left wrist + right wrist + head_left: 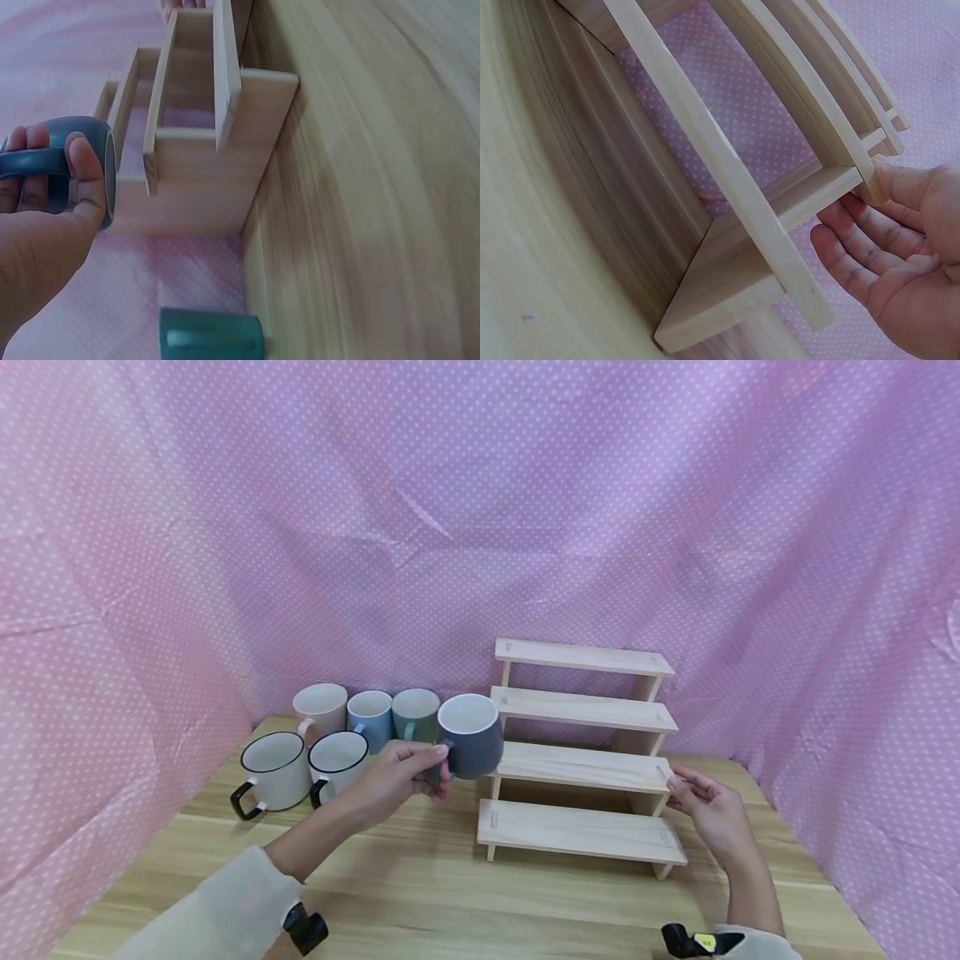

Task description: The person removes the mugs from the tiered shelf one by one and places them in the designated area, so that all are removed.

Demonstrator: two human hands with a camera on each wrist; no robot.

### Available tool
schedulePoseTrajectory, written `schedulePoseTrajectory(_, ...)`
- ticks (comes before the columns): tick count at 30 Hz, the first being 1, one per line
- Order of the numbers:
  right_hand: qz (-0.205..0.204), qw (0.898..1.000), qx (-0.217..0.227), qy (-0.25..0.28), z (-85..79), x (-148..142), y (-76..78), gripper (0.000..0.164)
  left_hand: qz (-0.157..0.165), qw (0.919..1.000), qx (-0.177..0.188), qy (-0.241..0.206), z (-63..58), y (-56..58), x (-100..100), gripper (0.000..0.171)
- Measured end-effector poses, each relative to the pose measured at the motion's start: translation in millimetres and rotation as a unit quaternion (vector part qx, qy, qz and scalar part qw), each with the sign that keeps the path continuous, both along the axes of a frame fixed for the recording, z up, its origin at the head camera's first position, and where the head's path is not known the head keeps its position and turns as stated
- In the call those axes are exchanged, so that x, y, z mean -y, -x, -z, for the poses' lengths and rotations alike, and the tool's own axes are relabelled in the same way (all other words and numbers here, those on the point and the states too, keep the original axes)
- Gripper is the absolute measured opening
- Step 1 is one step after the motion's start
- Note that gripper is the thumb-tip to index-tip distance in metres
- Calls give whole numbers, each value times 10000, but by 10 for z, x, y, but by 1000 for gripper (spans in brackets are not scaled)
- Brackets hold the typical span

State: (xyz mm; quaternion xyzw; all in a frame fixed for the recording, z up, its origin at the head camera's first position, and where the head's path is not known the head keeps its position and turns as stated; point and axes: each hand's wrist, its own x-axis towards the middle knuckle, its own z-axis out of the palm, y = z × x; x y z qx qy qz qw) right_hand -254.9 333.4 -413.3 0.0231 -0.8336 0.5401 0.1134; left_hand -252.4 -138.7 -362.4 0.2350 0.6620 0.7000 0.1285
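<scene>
My left hand (401, 772) holds a dark grey mug (474, 747) by its handle, upright with its white inside showing. The mug is in the air beside the left end of a four-step wooden display shelf (577, 828). In the left wrist view, fingers pass through the mug's handle (37, 162) and the thumb lies over it. At the shelf's other end, my right hand (712, 814) grips the end of the second step from the bottom. The right wrist view shows the thumb on the step's end (868, 180) and the fingers below it.
Left of the shelf stand a pale pink mug (321, 706), a blue mug (375, 714), a green mug (417, 710) and two white mugs with black rims (277, 772). A dotted pink cloth (480, 568) hangs behind the wooden table (450, 902).
</scene>
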Motion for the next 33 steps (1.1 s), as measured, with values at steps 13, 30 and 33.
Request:
schedulePoseTrajectory(13, -33, 9999, -49, 95, 1, -16, -17, 53, -575, 9978, 224, -246, 294, 40, 273, 32)
schedulePoseTrajectory(30, 10, 9999, 140, -31, -20, 15, -10, 53, -1304, 9879, 787, 279, 640, -38, 492, 34)
schedulePoseTrajectory(33, 12, 9999, 166, -47, -14, 9, -9, 54, -1265, 9869, 972, 236, 684, -53, 527, 32)
